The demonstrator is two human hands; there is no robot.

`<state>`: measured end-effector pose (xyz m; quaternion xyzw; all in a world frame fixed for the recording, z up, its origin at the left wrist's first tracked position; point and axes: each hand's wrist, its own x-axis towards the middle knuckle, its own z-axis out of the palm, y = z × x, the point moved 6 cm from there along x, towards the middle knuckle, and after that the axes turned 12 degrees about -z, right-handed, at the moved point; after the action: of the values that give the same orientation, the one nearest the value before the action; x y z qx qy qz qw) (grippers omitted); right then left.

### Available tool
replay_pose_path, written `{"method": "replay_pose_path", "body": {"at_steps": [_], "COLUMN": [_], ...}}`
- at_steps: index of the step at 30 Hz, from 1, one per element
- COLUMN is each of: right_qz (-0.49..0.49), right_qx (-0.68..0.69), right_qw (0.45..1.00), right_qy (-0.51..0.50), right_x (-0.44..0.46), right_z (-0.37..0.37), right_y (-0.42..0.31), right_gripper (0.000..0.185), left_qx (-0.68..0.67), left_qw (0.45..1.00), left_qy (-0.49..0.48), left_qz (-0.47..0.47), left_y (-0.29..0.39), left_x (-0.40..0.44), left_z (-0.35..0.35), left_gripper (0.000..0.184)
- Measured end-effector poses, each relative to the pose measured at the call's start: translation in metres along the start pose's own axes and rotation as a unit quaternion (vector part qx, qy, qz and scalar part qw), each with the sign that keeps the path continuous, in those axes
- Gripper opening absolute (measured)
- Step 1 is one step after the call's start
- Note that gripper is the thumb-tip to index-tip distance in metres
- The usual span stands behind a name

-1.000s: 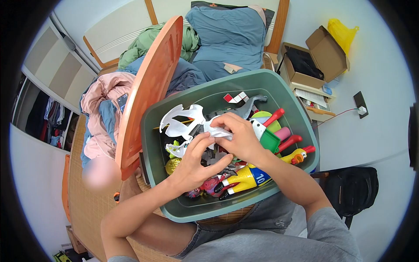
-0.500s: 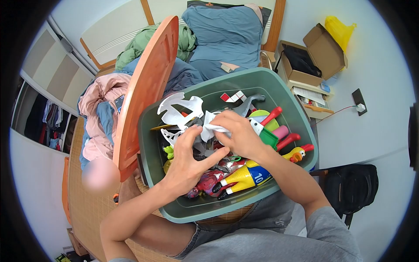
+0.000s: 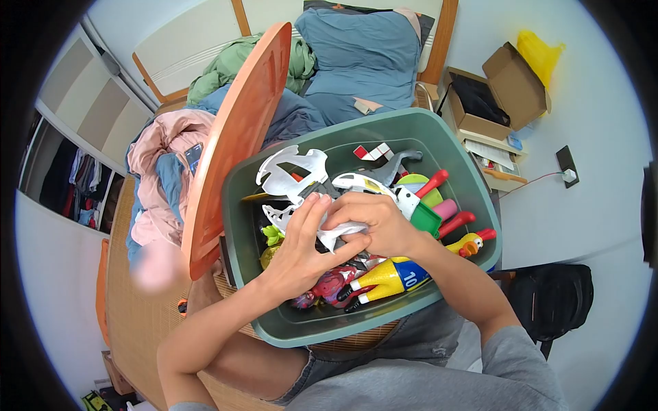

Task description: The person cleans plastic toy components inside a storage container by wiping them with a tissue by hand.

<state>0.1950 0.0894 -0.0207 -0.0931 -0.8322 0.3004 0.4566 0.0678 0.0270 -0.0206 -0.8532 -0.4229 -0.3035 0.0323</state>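
Note:
Above the green plastic bin (image 3: 236, 250), both my hands are together on a crumpled white tissue (image 3: 337, 235); I cannot tell whether it is paper or cloth. My right hand (image 3: 378, 219) grips it with curled fingers. From the other side, my left hand (image 3: 301, 240) closes on it with fingertips and thumb, meeting the right fingers. Beneath lie toys: a yellow rubber chicken (image 3: 391, 276) in a blue shirt marked 10, a white plastic mask-like shell (image 3: 288, 175), a green toy piece (image 3: 425, 219) and a red-and-white block puzzle (image 3: 372, 152).
An orange lid (image 3: 236, 144) stands upright at the bin's left edge. Behind are a blue pillow (image 3: 360, 55) and pink bedding (image 3: 164, 147) with a phone (image 3: 194, 156). An open cardboard box (image 3: 473, 113) sits on the right; a black backpack (image 3: 548, 301) stands below it.
My left hand has come in against the right, and its fingers now close on the white tissue. The tissue has come lower between the hands. The view has shifted slightly.

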Motion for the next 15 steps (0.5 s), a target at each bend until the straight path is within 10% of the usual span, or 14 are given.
{"method": "replay_pose_path", "body": {"at_steps": [15], "right_qz": [0.055], "right_qx": [0.023], "right_qw": [0.998], "right_qy": [-0.008], "right_x": [-0.0025], "right_z": [-0.0025], "right_y": [0.0075], "right_gripper": [0.022], "left_qx": [-0.032], "left_qw": [0.999], "left_qy": [-0.017], "left_qz": [-0.008], "left_y": [-0.0031], "left_x": [0.0002], "left_z": [0.0025], "left_gripper": [0.049]}}
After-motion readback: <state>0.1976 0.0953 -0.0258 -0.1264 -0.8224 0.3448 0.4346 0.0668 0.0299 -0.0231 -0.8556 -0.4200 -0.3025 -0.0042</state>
